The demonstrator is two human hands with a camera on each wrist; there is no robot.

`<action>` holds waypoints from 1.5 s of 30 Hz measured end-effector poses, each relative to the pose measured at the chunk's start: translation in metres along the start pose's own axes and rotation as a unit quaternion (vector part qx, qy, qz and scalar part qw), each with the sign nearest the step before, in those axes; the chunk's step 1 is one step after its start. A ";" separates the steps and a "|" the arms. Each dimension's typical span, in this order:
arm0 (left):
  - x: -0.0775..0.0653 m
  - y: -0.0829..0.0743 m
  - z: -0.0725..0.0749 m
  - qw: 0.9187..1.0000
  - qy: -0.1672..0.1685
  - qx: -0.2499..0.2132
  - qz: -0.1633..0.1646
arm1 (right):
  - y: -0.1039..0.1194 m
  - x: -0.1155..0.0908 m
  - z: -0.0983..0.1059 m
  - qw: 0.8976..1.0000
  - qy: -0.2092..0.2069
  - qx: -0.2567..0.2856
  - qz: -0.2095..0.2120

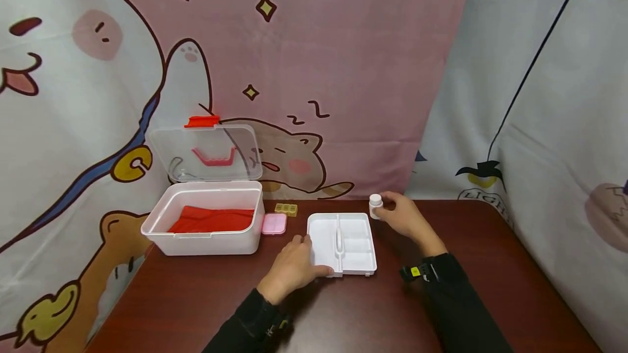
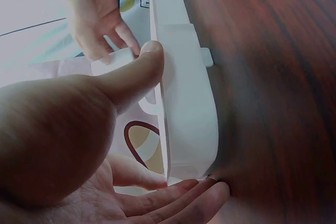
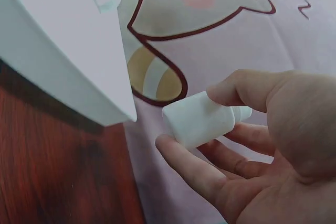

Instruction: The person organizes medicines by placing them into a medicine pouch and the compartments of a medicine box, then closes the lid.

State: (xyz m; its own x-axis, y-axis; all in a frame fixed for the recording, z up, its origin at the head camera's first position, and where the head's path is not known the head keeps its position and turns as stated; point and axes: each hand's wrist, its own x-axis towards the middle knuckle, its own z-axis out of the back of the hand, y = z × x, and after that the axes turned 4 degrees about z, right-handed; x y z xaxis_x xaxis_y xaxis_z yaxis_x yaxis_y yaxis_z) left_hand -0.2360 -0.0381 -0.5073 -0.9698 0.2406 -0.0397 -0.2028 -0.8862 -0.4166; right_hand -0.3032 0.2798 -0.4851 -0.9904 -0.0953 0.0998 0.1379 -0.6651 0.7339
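My left hand (image 1: 293,267) grips the near left corner of a white compartment tray (image 1: 356,231), thumb on the front edge and fingers along the left side. In the left wrist view the thumb lies across the tray's rim (image 2: 162,103), with the other fingers at its lower corner. Behind the tray's far right corner, my right hand (image 1: 404,215) pinches a small white bottle (image 1: 375,207) with a white cap. The right wrist view shows the bottle (image 3: 199,121) between thumb and fingers, close beside the tray (image 3: 63,56).
On the left stands a white plastic box (image 1: 206,242) with its clear lid (image 1: 162,151) raised and red cloth (image 1: 211,220) inside. A pink case (image 1: 274,224) and a small yellow divided box (image 1: 286,210) sit between it and the tray. Printed curtain (image 1: 343,70) hangs behind the table (image 1: 392,315).
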 end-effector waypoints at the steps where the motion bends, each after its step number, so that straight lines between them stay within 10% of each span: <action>1: 0.000 0.000 0.001 1.000 0.001 0.000 0.000 | 0.004 0.000 -0.001 1.000 -0.005 -0.001 0.008; 45: -0.002 0.002 0.003 1.000 -0.005 -0.005 -0.007 | 0.024 0.000 -0.058 0.985 0.038 -0.125 0.116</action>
State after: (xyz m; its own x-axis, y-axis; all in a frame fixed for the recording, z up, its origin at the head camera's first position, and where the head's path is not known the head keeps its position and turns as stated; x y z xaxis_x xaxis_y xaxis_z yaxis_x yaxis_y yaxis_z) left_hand -0.2344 -0.0416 -0.5055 -0.9682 0.2490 -0.0255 -0.2148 -0.8787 -0.4263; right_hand -0.2993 0.2204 -0.5066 -0.9300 -0.3155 0.1883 0.3672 -0.7794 0.5076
